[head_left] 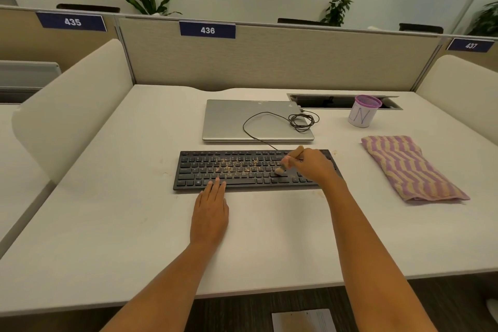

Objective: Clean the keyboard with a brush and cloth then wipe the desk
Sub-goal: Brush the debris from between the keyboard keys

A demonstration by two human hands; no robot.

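The right hand (pixel 312 166) grips a small brush (pixel 289 163) with bristles on the crumb-covered black keyboard (pixel 242 170). The left hand (pixel 210 210) lies flat on the desk (pixel 107 224), fingertips touching the keyboard's front edge. The striped cloth (pixel 409 167) lies to the right.

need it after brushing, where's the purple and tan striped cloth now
In the head view the purple and tan striped cloth lies on the right side of the white desk, right of the black keyboard and nearer than the purple mesh cup.
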